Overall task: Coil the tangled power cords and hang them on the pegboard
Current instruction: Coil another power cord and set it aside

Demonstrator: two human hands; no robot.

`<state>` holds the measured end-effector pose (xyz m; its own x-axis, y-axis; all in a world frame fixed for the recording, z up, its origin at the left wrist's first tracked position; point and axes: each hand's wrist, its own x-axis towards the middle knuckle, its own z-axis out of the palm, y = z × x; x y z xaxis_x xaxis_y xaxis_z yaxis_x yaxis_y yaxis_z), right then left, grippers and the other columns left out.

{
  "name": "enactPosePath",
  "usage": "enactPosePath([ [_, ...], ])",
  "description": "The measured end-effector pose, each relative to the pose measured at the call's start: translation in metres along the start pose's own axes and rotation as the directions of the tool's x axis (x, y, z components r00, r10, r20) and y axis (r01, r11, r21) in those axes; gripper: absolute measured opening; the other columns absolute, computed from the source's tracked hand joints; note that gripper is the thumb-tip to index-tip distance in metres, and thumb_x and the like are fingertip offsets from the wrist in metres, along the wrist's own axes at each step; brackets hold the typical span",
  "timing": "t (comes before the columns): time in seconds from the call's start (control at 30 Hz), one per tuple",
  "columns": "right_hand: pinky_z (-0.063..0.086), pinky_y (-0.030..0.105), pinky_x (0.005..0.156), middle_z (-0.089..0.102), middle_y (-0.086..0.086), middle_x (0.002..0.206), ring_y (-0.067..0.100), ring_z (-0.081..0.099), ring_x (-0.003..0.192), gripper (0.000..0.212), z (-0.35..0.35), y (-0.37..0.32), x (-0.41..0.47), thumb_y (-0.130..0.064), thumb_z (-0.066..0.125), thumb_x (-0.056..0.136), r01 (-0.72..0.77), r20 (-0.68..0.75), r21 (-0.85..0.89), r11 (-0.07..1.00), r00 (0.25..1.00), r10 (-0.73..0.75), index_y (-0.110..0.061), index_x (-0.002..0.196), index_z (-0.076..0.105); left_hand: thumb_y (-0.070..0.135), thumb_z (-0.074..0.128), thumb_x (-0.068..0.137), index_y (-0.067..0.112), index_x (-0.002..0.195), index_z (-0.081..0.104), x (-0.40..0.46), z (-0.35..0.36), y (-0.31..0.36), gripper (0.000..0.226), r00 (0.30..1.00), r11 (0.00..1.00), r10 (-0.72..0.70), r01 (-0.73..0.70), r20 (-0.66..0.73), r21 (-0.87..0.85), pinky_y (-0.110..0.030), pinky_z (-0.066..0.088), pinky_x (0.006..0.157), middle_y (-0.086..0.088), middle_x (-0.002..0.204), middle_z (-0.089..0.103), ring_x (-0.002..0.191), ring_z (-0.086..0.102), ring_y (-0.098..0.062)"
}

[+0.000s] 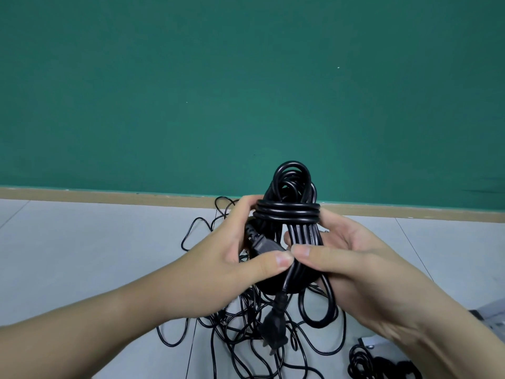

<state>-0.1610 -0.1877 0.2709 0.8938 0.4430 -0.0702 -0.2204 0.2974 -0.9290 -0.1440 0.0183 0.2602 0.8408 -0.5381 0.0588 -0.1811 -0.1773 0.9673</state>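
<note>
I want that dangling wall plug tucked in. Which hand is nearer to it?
Left. The left hand pinches the cord just above the wall plug; the right hand holds the coiled cord, farther right.

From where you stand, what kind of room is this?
Probably a plain indoor workroom or classroom; I cannot tell which. A green wall with a tan baseboard meets a pale tiled floor, where loose black cords lie tangled. No pegboard shows.

Soft, even indoor light, faint shadows, no glare, wide-angle bending at edges, slight softness throughout
</note>
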Motion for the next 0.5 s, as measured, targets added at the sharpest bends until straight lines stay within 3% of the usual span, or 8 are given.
enactPosePath([
  [0.17, 0.046, 0.051, 0.112, 0.063, 0.023, 0.138, 0.041, 0.059, 0.13, 0.048, 0.001, -0.001, 0.0, -0.004, 0.061, 0.093, 0.005, -0.008, 0.032, 0.999, 1.0, -0.005, -0.003, 0.14, 0.056, 0.029, 0.066, 0.098, 0.028, 0.145, 0.039, 0.003, 0.005, -0.002, 0.054, 1.0, 1.0, -0.003, 0.002, -0.024, -0.014, -0.048, 0.04, 0.115, 0.008, 0.137, 0.062, 0.135, 0.054, -0.016],
  [0.3, 0.054, 0.041, 0.103, 0.067, 0.02, 0.132, 0.036, 0.065, 0.124, 0.043, 0.002, -0.006, -0.003, -0.004, 0.059, 0.093, 0.036, -0.019, 0.032, 0.999, 0.999, -0.036, -0.001, 0.135, 0.06, 0.029, 0.068, 0.096, 0.028, 0.144, 0.041, 0.006, 0.009, -0.001, 0.055, 0.999, 0.997, -0.003, 0.001, -0.032, -0.074, -0.046, 0.042, 0.115, 0.006, 0.135, 0.064, 0.134, 0.056, -0.015],
  [0.5, 0.05, 0.047, 0.11, 0.065, 0.02, 0.135, 0.036, 0.061, 0.129, 0.046, -0.002, -0.002, -0.005, -0.007, 0.063, 0.091, 0.004, -0.062, -0.036, 0.999, 0.998, -0.007, -0.006, 0.137, 0.059, 0.029, 0.071, 0.095, 0.029, 0.142, 0.042, 0.006, 0.015, -0.002, 0.054, 0.998, 0.985, -0.055, 0.053, -0.007, -0.167, -0.044, 0.045, 0.113, 0.006, 0.132, 0.067, 0.13, 0.059, -0.012],
])
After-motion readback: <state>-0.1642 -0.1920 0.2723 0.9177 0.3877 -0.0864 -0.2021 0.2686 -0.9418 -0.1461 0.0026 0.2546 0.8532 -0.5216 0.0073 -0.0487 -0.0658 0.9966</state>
